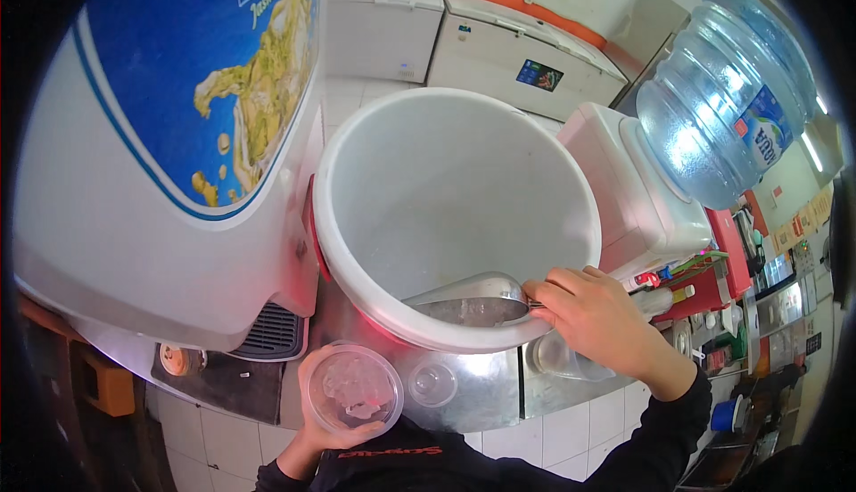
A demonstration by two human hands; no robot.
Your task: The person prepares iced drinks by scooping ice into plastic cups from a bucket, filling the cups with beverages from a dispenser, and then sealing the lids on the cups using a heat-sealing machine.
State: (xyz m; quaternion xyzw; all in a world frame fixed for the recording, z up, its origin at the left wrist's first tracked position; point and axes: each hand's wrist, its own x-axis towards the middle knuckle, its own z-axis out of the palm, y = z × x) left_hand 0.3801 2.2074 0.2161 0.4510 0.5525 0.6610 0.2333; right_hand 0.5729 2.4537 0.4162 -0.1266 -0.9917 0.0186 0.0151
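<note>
My left hand (323, 416) is wrapped round a clear plastic cup (394, 383) that has pieces of ice (352, 385) inside. In my right hand (580, 309) is the handle of a metal ice scoop (473, 291). Its bowl lies just inside the near rim of a large white tub (334, 247), with some ice visible in it. The cup is outside the tub, to the near left of the scoop. Whether ice lies at the bottom of the tub I cannot tell.
A white drink dispenser (169, 251) with a black drip tray (272, 331) stands at left. A water dispenser (615, 180) holding a large blue bottle (713, 99) is at right. Another clear cup (432, 383) sits on the metal counter (486, 394). Chest freezers (499, 55) line the back wall.
</note>
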